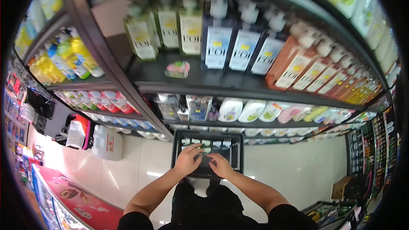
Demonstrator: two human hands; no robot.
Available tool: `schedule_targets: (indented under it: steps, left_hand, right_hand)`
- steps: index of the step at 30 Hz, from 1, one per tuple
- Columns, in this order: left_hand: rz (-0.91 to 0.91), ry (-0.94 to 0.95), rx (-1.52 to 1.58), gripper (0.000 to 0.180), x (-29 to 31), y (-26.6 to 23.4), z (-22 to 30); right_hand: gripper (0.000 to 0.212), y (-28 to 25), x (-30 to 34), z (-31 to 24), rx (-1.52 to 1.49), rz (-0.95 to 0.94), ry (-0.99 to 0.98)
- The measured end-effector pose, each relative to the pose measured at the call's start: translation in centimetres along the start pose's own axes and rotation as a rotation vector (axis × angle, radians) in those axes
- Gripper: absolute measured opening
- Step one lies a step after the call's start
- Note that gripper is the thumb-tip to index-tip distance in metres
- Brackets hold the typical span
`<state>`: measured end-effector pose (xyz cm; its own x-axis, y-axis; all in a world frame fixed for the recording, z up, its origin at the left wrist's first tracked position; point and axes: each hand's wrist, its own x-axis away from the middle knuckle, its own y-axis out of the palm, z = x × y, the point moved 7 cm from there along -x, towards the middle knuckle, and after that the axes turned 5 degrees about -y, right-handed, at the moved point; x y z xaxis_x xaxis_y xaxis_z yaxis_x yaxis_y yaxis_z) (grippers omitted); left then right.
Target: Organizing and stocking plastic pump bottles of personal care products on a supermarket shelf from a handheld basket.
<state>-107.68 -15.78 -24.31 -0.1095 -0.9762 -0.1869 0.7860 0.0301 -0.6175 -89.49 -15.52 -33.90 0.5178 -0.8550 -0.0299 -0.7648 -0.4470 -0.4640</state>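
Below the shelves, a black shopping basket (175,149) stands in front of me, with both my hands over it. My left hand (188,161) reaches in from the left side, fingers curved and thumb apart from them. From the right comes my right hand (220,165), its fingertips pointing at the left hand and its thumb a little apart. Beneath the fingers are small white and pale green packages (207,149), too small to make out. Whether the fingertips touch them I cannot tell.
A shelf rack (238,86) rises just beyond the basket. Its upper shelf bears green pump bottles (190,34), dark blue pump bottles (219,42) and orange-brown ones (294,70). White bottles (230,110) line the shelf below. A white jug (106,142) stands on the floor at left, near a red freezer (81,198).
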Motion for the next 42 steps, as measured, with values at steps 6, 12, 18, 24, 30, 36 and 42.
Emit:
schedule_targets:
  steps: [6, 12, 18, 24, 30, 36, 42]
  left_hand:
    - [0.351, 0.425, -0.068, 0.029, -7.5, -14.5, 16.2]
    - [0.639, 0.292, 0.331, 0.044, -18.9, -24.6, 23.3]
    - [0.627, 0.191, 0.305, 0.064, -28.0, -25.5, 26.1]
    - [0.655, 0.156, 0.222, 0.047, -29.0, -23.1, 25.9]
    - [0.571, 0.245, 0.332, 0.041, -29.2, -23.6, 26.1]
    - [0.639, 0.257, 0.197, 0.044, -27.9, -23.5, 26.1]
    - [0.578, 0.367, 0.306, 0.049, -24.5, -21.7, 26.4]
  right_hand:
    - [0.027, -14.6, -5.3, -17.0, 0.308, 0.278, -0.418]
    - [0.039, -27.2, -11.7, -37.0, 0.263, 0.653, -0.748]
    - [0.053, -32.8, -16.9, -42.0, 0.507, 0.863, -0.502]
    - [0.054, -33.9, -19.0, -39.6, 0.467, 0.821, -0.435]
    - [0.057, -34.6, -19.3, -39.9, 0.499, 0.855, -0.506]
    - [0.057, -34.8, -17.6, -40.3, 0.367, 0.644, -0.395]
    - [0.052, -34.4, -16.7, -38.1, 0.417, 0.522, -0.434]
